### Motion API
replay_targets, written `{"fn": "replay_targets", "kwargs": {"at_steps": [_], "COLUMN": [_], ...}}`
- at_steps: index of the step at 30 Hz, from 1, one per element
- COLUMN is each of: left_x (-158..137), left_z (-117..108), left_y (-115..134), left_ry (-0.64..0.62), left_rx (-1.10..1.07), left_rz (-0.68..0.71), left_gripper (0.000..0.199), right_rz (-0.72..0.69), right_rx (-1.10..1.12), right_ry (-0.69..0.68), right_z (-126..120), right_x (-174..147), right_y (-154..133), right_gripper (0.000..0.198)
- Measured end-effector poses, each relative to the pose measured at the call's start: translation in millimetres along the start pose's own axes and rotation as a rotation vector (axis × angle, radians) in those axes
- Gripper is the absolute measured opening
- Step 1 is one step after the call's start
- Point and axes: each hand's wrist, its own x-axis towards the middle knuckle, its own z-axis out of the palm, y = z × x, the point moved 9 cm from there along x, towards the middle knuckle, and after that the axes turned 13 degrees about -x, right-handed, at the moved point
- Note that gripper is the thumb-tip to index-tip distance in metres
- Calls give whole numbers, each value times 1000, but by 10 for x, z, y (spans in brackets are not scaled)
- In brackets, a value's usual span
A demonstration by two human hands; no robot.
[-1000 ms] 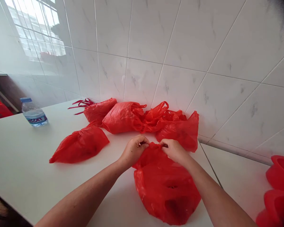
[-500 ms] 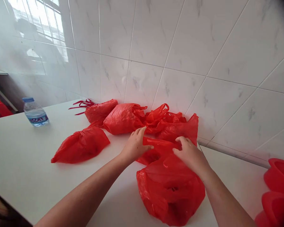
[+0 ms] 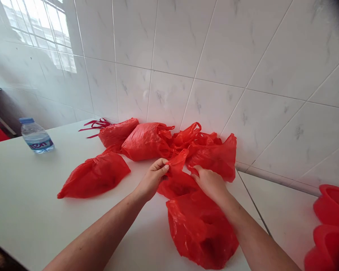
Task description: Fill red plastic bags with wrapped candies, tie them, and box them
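Note:
My left hand (image 3: 155, 175) is closed, pinching a raised corner of a thin red plastic bag (image 3: 177, 185) between thumb and fingers. Opposite it, my right hand (image 3: 207, 178) also grips the plastic at the bag's top edge, its fingertips partly hidden. Something dark shows faintly through the film. Nearer me, under my right forearm, lies another red plastic bag (image 3: 202, 235), rumpled, with dark contents. To the left of my hands rests a further filled red bag (image 3: 94, 176), lying on its side.
More red bags (image 3: 145, 141) are heaped along the tiled wall (image 3: 175, 90), with dark red ribbons (image 3: 97, 123) beside them. A water bottle (image 3: 37, 136) stands at the left of the white table (image 3: 79, 222). Red stools (image 3: 332, 241) are at the right edge.
Both hands, formerly apart and open above the bag, have closed on its top edge. A corner of the plastic is now lifted. The view has shifted slightly.

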Motion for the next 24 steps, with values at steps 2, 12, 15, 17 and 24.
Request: {"fn": "replay_targets", "kwargs": {"at_steps": [2,12,15,17,24], "left_x": [-23,-480,-887,-1097,-1306], "left_z": [-69,180,766,912,959], "left_y": [-18,594,614,469,381], "left_ry": [25,-82,-669,-845,-892], "left_rx": [-86,373,547,780,1104], "left_rz": [-12,243,319,311,335], "left_gripper": [22,33,46,27,27], "right_rz": [13,-115,-170,-148,204], "right_rx": [-32,424,435,377,728], "right_ry": [-18,230,-55,-217,-407], "right_z": [20,-710,-352,-90,342], "right_x": [-12,-1008,-1141,-1194,-1447], "right_y": [106,-66,-147,-74,258], "right_gripper": [35,29,30,27,16]}}
